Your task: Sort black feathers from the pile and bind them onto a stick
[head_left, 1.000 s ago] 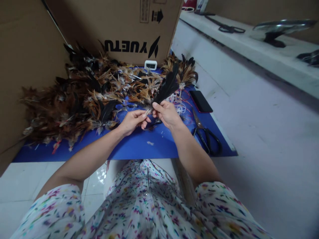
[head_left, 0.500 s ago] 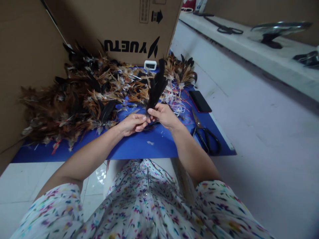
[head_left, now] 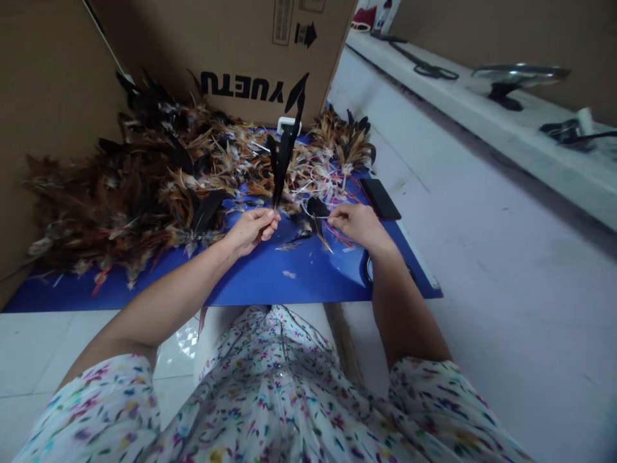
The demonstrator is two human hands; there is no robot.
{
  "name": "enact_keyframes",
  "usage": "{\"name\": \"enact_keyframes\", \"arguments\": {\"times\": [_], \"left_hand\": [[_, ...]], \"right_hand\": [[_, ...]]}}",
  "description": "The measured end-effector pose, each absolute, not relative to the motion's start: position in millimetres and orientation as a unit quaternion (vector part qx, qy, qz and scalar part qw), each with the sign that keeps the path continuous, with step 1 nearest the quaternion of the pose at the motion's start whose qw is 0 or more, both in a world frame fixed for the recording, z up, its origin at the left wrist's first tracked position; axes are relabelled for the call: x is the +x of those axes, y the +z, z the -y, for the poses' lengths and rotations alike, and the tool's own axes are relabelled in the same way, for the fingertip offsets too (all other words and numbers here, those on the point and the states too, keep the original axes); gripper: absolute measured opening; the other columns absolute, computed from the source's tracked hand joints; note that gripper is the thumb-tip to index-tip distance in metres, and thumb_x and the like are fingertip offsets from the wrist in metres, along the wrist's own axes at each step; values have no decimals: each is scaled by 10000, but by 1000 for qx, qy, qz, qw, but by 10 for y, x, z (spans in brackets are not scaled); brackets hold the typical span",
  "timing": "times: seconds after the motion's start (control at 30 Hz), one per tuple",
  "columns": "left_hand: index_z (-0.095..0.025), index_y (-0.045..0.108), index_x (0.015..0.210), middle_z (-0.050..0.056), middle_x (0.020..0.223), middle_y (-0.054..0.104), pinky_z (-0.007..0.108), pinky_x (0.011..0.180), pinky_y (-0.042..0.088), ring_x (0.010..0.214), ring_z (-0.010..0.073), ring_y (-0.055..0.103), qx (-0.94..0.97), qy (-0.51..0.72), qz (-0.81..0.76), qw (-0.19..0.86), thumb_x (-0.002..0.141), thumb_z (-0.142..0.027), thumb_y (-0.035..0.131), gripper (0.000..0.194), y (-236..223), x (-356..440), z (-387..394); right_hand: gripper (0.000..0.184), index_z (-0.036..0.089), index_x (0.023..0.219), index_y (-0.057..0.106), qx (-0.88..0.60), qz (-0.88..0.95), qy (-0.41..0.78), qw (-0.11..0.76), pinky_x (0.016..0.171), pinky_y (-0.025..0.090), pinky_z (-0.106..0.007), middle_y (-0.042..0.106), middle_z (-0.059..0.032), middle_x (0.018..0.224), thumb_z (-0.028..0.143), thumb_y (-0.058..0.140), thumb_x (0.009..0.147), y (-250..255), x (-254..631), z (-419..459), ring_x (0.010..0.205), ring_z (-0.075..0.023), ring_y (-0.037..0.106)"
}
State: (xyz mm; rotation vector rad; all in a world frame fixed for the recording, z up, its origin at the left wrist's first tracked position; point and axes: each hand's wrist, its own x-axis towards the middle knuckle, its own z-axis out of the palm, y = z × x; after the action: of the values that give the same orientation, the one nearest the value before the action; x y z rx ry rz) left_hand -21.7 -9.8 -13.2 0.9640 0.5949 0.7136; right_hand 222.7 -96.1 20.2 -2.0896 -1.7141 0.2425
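My left hand [head_left: 255,228] is closed, pinching the base of a bunch of black feathers [head_left: 285,157] that stands upright above the blue board [head_left: 270,286]. To the right, my right hand [head_left: 355,224] is closed in a pinch at the end of a thin pale string [head_left: 319,216]. Beside its fingertips lies a loose black feather [head_left: 317,207]. Red and white strings [head_left: 332,183] are tangled just beyond that hand. My right forearm hides most of the scissors; only part of a dark handle [head_left: 369,269] shows.
Brown and black feather bunches [head_left: 130,212] are heaped on the left and back, with another bunch [head_left: 344,141] back right. A black phone [head_left: 380,198], a white digital timer [head_left: 288,122] partly hidden, a large carton [head_left: 231,51] and a wall ledge [head_left: 434,90] surround the work.
My right hand has let go of the black feathers and moved right to the string. My left hand keeps the feathers, now turned more edge-on. The scissors have become mostly covered by my forearm.
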Motion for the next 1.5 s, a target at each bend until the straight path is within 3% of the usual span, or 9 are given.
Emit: {"name": "enact_keyframes", "arguments": {"times": [0.17,0.33,0.47,0.63,0.73,0.83,0.97,1.17,1.5], "left_hand": [[-82,634,732,-11,565,584,155,390,291,382,21,416,445,336,-289,778,870,-186,668,176,-117,-219,110],[-82,638,741,-7,576,591,159,391,291,388,23,426,450,332,-299,773,881,-189,654,178,-117,-217,112],[-86,634,750,-12,578,588,162,395,294,392,21,423,453,336,-302,768,870,-219,681,185,-121,-213,112],[-83,633,754,-10,582,587,166,396,291,392,23,426,452,339,-302,768,872,-229,677,193,-119,-217,117],[-87,628,753,-12,588,591,165,397,299,394,23,432,455,340,-307,764,840,-268,721,221,-113,-217,123],[-91,623,760,1,610,624,171,398,311,397,28,443,455,337,-316,761,831,-282,732,231,-112,-214,128],[-98,619,770,32,678,688,182,407,339,412,36,470,465,329,-317,758,863,-290,693,226,-145,-209,125],[-93,638,779,14,650,668,177,402,362,418,42,492,506,340,-307,731,802,-380,754,311,-205,-203,107],[-81,646,765,8,607,651,184,419,430,412,59,537,507,339,-328,722,847,-289,716,235,-164,-197,152]], "right_hand": [[150,182,721,691,-767,625,131,58,660,396,-255,719,-41,744,311,710,796,207,2028,1026,734,-172,653],[128,169,716,673,-759,636,139,36,677,406,-243,730,-55,761,161,595,818,148,1989,1017,747,-161,659],[106,160,679,653,-762,621,147,114,611,411,-224,687,-25,659,134,577,748,107,2071,1022,627,-128,611],[42,174,650,609,-691,551,314,346,426,361,-200,611,17,521,198,632,676,179,2140,1052,437,-85,495],[164,172,698,611,-652,481,386,440,353,307,-189,598,25,502,239,739,619,293,2098,1062,375,-66,440],[396,171,834,629,-624,429,420,500,352,329,-176,618,35,522,250,859,521,388,2023,1056,387,-65,465],[477,178,774,606,-576,415,450,543,381,380,-177,654,12,572,346,928,465,436,1891,1029,432,-71,517],[400,180,719,616,-498,462,446,583,455,432,-199,665,-5,647,433,881,559,443,1530,936,572,-100,594],[322,204,702,584,-525,492,358,595,472,424,-232,627,17,607,442,798,658,153,1323,619,533,-100,552]]}}
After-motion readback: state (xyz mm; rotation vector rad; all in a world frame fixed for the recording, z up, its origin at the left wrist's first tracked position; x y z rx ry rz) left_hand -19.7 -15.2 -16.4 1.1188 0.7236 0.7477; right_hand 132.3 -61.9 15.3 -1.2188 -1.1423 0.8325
